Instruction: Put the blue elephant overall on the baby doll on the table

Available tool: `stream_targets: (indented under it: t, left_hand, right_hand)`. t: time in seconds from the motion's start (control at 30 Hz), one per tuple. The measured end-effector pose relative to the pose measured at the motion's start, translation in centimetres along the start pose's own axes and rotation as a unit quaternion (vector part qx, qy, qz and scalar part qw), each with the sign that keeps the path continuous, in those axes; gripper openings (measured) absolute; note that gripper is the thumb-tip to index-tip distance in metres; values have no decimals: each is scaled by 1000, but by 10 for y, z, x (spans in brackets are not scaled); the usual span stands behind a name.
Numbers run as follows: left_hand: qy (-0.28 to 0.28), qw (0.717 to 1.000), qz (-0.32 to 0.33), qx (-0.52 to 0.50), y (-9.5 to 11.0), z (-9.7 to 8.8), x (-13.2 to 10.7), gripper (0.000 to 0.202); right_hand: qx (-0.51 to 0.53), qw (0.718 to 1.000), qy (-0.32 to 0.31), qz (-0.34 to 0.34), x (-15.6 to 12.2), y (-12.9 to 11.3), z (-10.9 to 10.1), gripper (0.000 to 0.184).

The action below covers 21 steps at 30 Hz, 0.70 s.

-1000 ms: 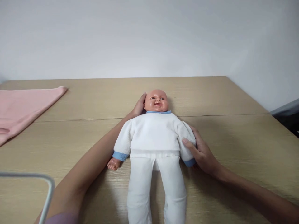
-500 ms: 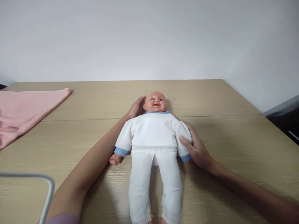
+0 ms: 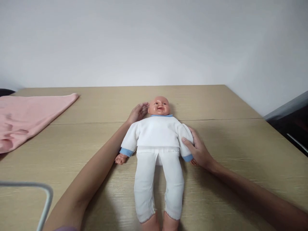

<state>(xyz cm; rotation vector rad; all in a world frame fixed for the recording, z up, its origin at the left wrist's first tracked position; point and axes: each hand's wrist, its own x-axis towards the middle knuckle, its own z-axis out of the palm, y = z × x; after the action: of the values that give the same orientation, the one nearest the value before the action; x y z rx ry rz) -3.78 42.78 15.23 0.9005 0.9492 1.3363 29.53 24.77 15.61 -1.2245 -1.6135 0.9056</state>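
A baby doll (image 3: pixel 157 133) lies face up on the wooden table, its bald head toward the far side. It wears a white top with blue collar and cuffs, and white trousers that leave its lower legs bare. Beside the doll's head, on the left, is my left hand (image 3: pixel 138 112), fingers stretched out with their tips at the head. My right hand (image 3: pixel 199 150) is wrapped around the doll's sleeved arm on the right, thumb on top and the other fingers partly hidden behind the sleeve.
A pink cloth (image 3: pixel 31 118) is spread at the table's left side. A grey bent tube (image 3: pixel 36 185) shows in the lower left corner. The table (image 3: pixel 228 141) meets a white wall (image 3: pixel 144 41) behind it. Something dark (image 3: pixel 291 125) stands past the right edge.
My left hand has eased slightly away from the doll's head, its fingers more visible. My right hand keeps its hold on the arm. The view has shifted a little, showing the doll's lower legs.
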Motion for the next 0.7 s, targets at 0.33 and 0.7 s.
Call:
stream_targets:
  t: [0.33,0.7]
  left_hand:
    - [19,999,19,23,3,-17,-20,31]
    - [16,996,61,68,4,-29,-47,44]
  right_hand:
    - [6,1000,8,10,3,3,4,73]
    - [-14,999,31,-10,7,9,5,74]
